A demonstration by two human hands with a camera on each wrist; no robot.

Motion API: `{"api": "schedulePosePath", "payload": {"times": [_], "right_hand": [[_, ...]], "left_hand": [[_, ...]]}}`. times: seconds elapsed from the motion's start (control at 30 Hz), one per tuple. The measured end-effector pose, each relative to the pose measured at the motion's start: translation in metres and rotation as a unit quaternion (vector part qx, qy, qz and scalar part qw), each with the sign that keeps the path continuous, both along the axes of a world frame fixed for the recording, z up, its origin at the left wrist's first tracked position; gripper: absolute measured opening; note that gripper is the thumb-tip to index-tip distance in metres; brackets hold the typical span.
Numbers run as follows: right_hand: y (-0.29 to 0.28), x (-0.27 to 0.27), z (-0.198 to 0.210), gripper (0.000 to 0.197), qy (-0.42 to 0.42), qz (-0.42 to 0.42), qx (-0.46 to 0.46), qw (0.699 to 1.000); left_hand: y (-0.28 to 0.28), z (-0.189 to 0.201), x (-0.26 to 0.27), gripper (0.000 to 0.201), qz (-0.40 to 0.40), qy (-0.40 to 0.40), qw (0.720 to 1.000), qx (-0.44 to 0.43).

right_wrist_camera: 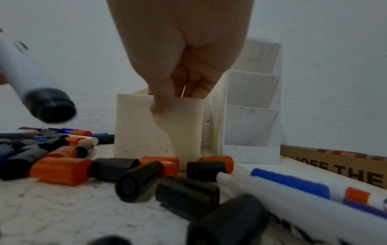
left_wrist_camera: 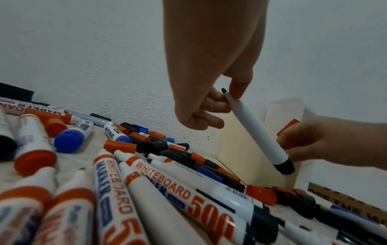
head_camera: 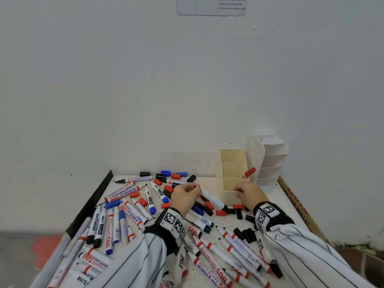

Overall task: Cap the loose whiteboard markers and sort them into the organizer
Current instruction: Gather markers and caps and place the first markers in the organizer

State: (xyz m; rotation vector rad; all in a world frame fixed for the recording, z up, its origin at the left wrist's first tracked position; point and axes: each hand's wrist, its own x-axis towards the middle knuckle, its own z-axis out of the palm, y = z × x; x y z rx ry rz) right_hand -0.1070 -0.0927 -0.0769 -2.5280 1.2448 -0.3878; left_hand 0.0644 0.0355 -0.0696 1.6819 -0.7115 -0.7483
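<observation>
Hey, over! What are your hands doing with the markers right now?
Left hand holds an uncapped black marker. Right hand grips the cream organizer rim; red marker already in. Loose caps clutter the front.

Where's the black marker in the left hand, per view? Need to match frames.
Head: black marker at centre, slanting down-right from the left hand.
Left wrist: centre-right, hanging from the fingers, uncapped tip up.
Right wrist: upper-left edge, blurred black end nearest the camera.
Shared landmark: cream organizer.
</observation>
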Motion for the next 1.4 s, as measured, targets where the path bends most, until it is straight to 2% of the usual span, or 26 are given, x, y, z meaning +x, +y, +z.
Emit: {"api": "schedulePosePath", "payload": {"times": [0.13, 0.23, 0.33, 0.47, 0.53, 0.6, 0.67, 0.77, 0.87, 0.93, 0.97, 1.07, 1.13, 1.23, 1.3, 1.4], "right_hand": [[0.001, -0.003, 0.000, 0.017, 0.007, -0.015, -0.010, 1.000], [0.005, -0.003, 0.000, 0.018, 0.010, -0.025, -0.020, 0.999], [0.008, -0.002, 0.003, 0.019, 0.010, -0.041, -0.016, 0.999], [0.013, -0.004, 0.007, 0.024, -0.028, -0.016, -0.021, 0.999], [0.018, -0.005, 0.011, 0.018, -0.077, 0.006, -0.060, 0.995], [0.021, -0.009, 0.017, 0.013, -0.111, 0.015, -0.038, 0.993], [0.025, -0.017, 0.023, 0.016, -0.076, 0.023, 0.076, 0.994], [0.037, -0.032, 0.029, 0.020, 0.073, 0.042, 0.244, 0.966], [0.052, -0.043, 0.028, 0.039, 0.219, 0.031, 0.214, 0.951], [0.061, -0.047, 0.020, 0.044, 0.240, 0.010, 0.185, 0.953], [0.065, -0.048, 0.016, 0.042, 0.232, 0.001, 0.168, 0.958], [0.072, -0.053, 0.005, 0.036, 0.149, -0.016, 0.143, 0.978], [0.075, -0.057, 0.005, 0.032, 0.077, -0.029, 0.146, 0.986], [0.074, -0.068, 0.013, 0.017, 0.037, -0.055, 0.127, 0.990], [0.077, -0.076, 0.025, 0.016, 0.106, -0.064, 0.158, 0.980], [0.089, -0.085, 0.036, 0.031, 0.291, -0.048, 0.224, 0.929]], "left_hand": [[0.005, 0.011, 0.004, 0.009, 0.026, 0.100, 0.993, -0.057], [0.010, 0.017, 0.005, 0.017, 0.050, 0.153, 0.982, -0.094], [0.017, 0.022, 0.009, 0.016, 0.068, 0.203, 0.968, -0.128], [0.025, 0.023, 0.019, 0.023, 0.124, 0.178, 0.968, -0.127], [0.028, 0.022, 0.023, 0.026, 0.136, 0.166, 0.971, -0.107], [0.031, 0.021, 0.025, 0.027, 0.128, 0.162, 0.974, -0.090], [0.036, 0.022, 0.023, 0.027, 0.113, 0.156, 0.979, -0.072], [0.045, 0.021, 0.017, 0.031, 0.083, 0.124, 0.989, -0.021], [0.054, 0.019, 0.012, 0.030, 0.049, 0.105, 0.992, 0.049], [0.063, 0.021, 0.008, 0.020, 0.028, 0.125, 0.987, 0.098], [0.068, 0.021, 0.006, 0.017, 0.010, 0.118, 0.986, 0.119], [0.076, 0.011, 0.004, 0.049, -0.029, 0.062, 0.988, 0.135], [0.082, 0.007, 0.003, 0.060, -0.042, 0.061, 0.989, 0.132], [0.089, 0.005, 0.002, 0.051, -0.043, 0.080, 0.988, 0.123], [0.091, 0.004, 0.001, 0.046, -0.033, 0.070, 0.988, 0.131], [0.092, 0.002, -0.003, 0.047, -0.032, 0.052, 0.989, 0.138]]}}
